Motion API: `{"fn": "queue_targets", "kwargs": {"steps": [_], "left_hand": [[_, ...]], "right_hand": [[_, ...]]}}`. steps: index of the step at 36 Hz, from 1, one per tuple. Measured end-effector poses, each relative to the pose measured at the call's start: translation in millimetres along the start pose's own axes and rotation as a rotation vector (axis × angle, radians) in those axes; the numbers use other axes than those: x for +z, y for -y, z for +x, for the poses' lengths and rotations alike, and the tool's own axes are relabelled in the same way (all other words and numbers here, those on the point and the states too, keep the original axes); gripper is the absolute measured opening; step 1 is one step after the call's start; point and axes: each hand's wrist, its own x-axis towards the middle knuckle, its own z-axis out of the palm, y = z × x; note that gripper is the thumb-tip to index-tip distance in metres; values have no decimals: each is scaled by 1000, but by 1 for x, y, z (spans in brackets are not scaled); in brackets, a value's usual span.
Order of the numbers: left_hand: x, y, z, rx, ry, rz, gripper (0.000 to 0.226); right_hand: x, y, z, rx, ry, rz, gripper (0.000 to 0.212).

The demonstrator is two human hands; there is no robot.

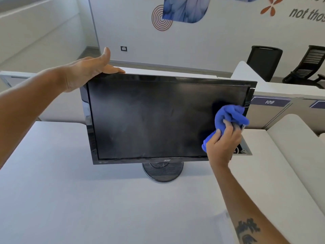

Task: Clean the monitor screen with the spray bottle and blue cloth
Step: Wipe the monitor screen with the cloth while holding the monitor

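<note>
One monitor (pixel 163 118), one blue cloth (pixel 228 118), two hands

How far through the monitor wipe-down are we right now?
Midway, by the look of it. Spray bottle isn't in view, so spraying can't be confirmed. In hand: right hand presses the blue cloth to the monitor screen at its right edge, left hand steadying the top corner. Left: hazy smears across the centre and left.

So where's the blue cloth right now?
The blue cloth is bunched in the right hand, pressed on the right side of the monitor screen.
</note>
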Motion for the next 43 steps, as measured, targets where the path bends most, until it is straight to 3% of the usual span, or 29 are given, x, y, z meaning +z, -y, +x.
{"fn": "queue_targets", "kwargs": {"steps": [8,16,21,28,31,38,43], "left_hand": [[0,11,8,-25,-42,-28,100],[1,12,4,-30,-83,-2,105],[7,2,-6,34,-56,-55,75],[9,0,-6,55,-56,-67,74],[10,0,-8,62,-50,-82,73],[11,-4,-8,58,-69,-84,65],[11,-2,-9,72,-65,-94,78]], "right_hand": [[-8,-29,-91,345,159,-3,42],[-9,2,-25,434,-63,196,37],[-13,31,43,278,-183,257,33],[-12,61,110,120,-207,252,35],[-10,60,99,45,-162,171,38],[1,47,44,-354,18,28,47],[3,45,53,-595,77,-6,42]]}}
